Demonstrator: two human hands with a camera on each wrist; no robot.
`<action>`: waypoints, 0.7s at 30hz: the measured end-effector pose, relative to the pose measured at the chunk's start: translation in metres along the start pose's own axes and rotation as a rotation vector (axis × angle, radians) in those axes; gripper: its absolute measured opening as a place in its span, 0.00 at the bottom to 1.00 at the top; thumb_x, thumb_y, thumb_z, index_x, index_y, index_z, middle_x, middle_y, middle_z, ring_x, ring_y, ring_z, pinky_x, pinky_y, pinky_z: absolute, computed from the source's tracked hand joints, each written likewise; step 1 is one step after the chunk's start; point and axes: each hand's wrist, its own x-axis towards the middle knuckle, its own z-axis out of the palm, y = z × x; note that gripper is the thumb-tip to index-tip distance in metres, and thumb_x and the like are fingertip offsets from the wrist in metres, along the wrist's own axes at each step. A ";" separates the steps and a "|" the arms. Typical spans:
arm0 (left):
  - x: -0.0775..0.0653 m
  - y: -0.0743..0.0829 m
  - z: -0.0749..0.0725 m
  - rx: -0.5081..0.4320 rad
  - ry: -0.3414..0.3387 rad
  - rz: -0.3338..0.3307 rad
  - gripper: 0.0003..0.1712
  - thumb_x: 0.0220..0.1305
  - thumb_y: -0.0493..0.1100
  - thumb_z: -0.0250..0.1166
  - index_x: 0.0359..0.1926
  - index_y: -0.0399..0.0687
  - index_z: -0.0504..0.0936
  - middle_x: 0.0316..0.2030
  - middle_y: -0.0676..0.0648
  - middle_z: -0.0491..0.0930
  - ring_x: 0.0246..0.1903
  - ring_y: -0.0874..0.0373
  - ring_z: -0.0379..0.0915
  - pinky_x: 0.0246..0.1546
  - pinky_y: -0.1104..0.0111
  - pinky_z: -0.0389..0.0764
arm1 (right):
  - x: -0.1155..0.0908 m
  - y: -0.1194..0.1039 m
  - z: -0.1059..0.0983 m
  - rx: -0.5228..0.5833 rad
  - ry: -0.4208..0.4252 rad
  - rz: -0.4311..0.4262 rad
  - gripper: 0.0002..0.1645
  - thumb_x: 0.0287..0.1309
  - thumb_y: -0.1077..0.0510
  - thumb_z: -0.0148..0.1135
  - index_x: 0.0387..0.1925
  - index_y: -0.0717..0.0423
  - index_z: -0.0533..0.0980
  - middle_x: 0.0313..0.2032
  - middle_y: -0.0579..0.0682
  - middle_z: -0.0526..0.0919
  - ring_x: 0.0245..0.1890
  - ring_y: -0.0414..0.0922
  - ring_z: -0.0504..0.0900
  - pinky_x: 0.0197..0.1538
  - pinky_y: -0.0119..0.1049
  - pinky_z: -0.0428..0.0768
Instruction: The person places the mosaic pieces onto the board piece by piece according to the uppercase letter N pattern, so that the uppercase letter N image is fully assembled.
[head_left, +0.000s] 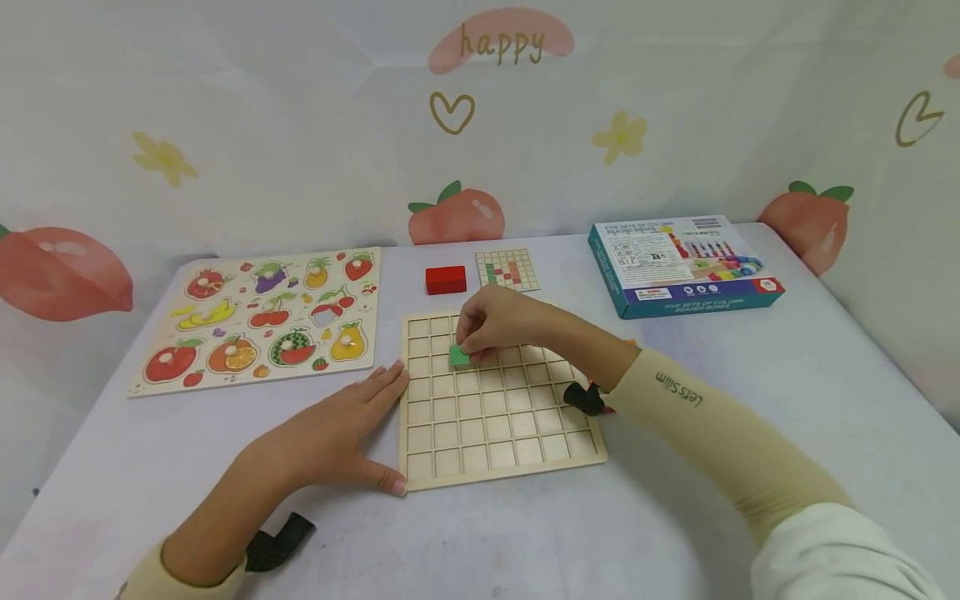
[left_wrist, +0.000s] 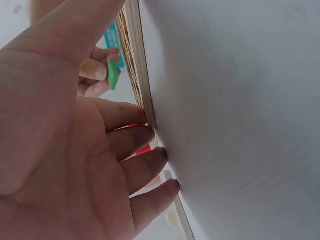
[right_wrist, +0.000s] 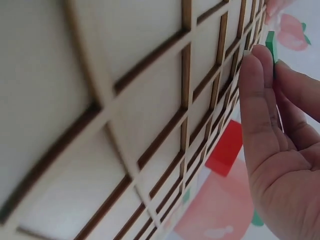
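A wooden grid board (head_left: 480,432) of square cells lies flat in front of me. Over its upper left cells my right hand (head_left: 504,321) pinches a small green square tile (head_left: 459,357) between thumb and fingers. In the right wrist view the tile (right_wrist: 271,46) is held edge-on, apart from the board's surface. My left hand (head_left: 330,437) rests along the board's left edge, its fingertips and thumb touching the frame with the fingers extended. The left wrist view shows those fingers (left_wrist: 145,170) against the board's side.
A red block (head_left: 446,281) and a small pattern card (head_left: 508,268) with coloured squares sit beyond the board. At left lies a fruit peg puzzle (head_left: 258,377); at back right, a boxed toy set (head_left: 682,265). Something orange-red is partly hidden under the right forearm.
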 end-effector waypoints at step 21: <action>0.001 0.001 0.002 0.029 -0.008 0.001 0.76 0.41 0.81 0.66 0.79 0.39 0.50 0.79 0.41 0.44 0.76 0.40 0.42 0.70 0.44 0.55 | 0.014 -0.016 0.023 -0.244 0.028 0.019 0.06 0.59 0.66 0.69 0.27 0.59 0.81 0.26 0.54 0.84 0.26 0.48 0.86 0.33 0.36 0.86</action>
